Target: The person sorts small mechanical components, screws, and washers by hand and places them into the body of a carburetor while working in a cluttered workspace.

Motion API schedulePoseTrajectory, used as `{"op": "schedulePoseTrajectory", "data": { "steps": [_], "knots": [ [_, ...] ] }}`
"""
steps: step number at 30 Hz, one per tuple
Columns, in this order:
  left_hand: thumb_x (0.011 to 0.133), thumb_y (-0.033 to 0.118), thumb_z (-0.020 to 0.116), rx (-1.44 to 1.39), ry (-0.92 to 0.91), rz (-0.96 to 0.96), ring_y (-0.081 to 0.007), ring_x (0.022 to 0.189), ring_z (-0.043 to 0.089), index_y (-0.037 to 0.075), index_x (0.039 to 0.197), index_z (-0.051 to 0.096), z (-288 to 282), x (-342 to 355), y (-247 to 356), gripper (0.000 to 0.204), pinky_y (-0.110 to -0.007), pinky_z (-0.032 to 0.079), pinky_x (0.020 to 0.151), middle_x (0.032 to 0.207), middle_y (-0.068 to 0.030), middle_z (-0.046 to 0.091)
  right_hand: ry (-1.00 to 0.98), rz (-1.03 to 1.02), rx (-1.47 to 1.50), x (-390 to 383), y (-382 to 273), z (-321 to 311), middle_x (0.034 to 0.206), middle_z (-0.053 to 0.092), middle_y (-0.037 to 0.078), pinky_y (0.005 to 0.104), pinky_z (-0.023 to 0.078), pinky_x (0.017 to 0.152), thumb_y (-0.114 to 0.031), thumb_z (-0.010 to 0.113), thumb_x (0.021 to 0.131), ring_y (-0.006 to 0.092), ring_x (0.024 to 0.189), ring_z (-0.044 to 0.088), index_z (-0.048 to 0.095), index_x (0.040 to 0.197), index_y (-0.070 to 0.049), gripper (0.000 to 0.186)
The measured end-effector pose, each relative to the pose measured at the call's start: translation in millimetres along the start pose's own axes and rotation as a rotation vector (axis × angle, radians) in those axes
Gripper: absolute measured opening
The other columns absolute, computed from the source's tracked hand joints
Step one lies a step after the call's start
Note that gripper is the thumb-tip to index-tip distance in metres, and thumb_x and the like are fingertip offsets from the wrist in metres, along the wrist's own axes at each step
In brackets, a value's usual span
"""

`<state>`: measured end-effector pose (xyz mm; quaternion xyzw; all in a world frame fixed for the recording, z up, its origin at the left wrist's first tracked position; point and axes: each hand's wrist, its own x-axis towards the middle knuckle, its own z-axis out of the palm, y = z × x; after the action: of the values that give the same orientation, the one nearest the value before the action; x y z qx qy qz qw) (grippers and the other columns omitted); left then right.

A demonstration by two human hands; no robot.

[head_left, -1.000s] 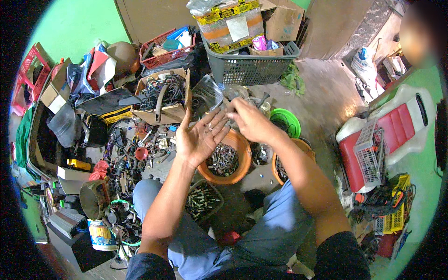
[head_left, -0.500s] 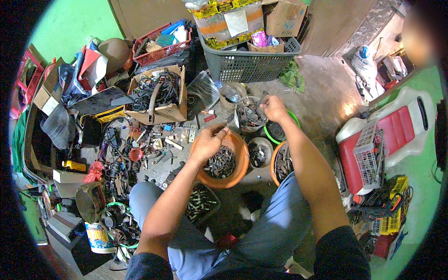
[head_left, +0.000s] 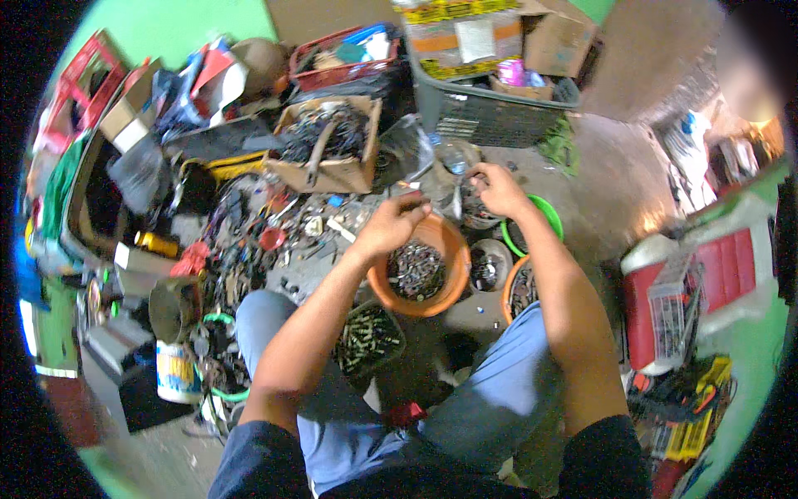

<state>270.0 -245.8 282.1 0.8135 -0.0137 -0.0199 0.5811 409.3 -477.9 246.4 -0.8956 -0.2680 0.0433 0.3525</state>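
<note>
I sit on the floor with my knees apart, over bowls of sorted hardware. My left hand [head_left: 389,224] hovers over the far left rim of an orange bowl [head_left: 455,249] of small metal parts, its fingers curled shut. My right hand [head_left: 497,188] reaches further out, thumb and fingers pinched on a small metal part above a small dark container [head_left: 475,213]. A crumpled clear plastic bag [head_left: 407,145] lies just beyond both hands.
A green bowl [head_left: 549,218], a dark bowl [head_left: 487,268] and a second orange bowl [head_left: 509,291] stand on the right. A dark tray of bolts [head_left: 366,337] sits by my left knee. A cardboard box of wires [head_left: 328,154], a grey basket [head_left: 490,116] and a red-and-white case [head_left: 706,283] ring the spot.
My left hand, held up palm open a second ago, has dropped toward the orange bowl and curled shut. My right hand left the palm and moved right and outward to the small dark container.
</note>
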Motion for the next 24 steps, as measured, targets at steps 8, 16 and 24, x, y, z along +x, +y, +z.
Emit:
{"op": "schedulePoseTrajectory", "data": {
  "steps": [8, 16, 24],
  "knots": [
    [0.101, 0.031, 0.06, -0.099, 0.313, -0.159, -0.0187, 0.113, 0.062, 0.0, 0.132, 0.062, -89, -87, 53, 0.044, -0.033, 0.047, 0.099, 0.122, -0.0126, 0.068, -0.165, -0.144, 0.035, -1, -95, 25, 0.094, 0.072, 0.015, 0.0375, 0.052, 0.076, -0.004, 0.056, 0.097, 0.0223, 0.08, 0.067, 0.067, 0.112, 0.0, 0.019],
    [0.099, 0.028, 0.062, 0.053, 0.557, -0.216, -0.0159, 0.101, 0.064, 0.003, 0.127, 0.066, -143, -219, -5, 0.038, -0.03, 0.049, 0.091, 0.113, -0.0099, 0.072, -0.236, -0.393, 0.04, 2, -182, 86, 0.099, 0.071, 0.022, 0.0427, 0.053, 0.083, -0.006, 0.059, 0.096, 0.0338, 0.09, 0.069, 0.067, 0.113, 0.0, 0.02],
    [0.098, 0.034, 0.063, -0.046, 0.75, -0.618, -0.0216, 0.11, 0.064, 0.002, 0.125, 0.067, -119, -337, -76, 0.043, -0.033, 0.046, 0.099, 0.118, -0.0157, 0.071, -0.358, -0.559, 0.016, -15, -252, 171, 0.103, 0.068, 0.026, 0.0512, 0.049, 0.092, -0.006, 0.057, 0.09, 0.0448, 0.103, 0.064, 0.066, 0.111, 0.001, 0.023]
  ]
}}
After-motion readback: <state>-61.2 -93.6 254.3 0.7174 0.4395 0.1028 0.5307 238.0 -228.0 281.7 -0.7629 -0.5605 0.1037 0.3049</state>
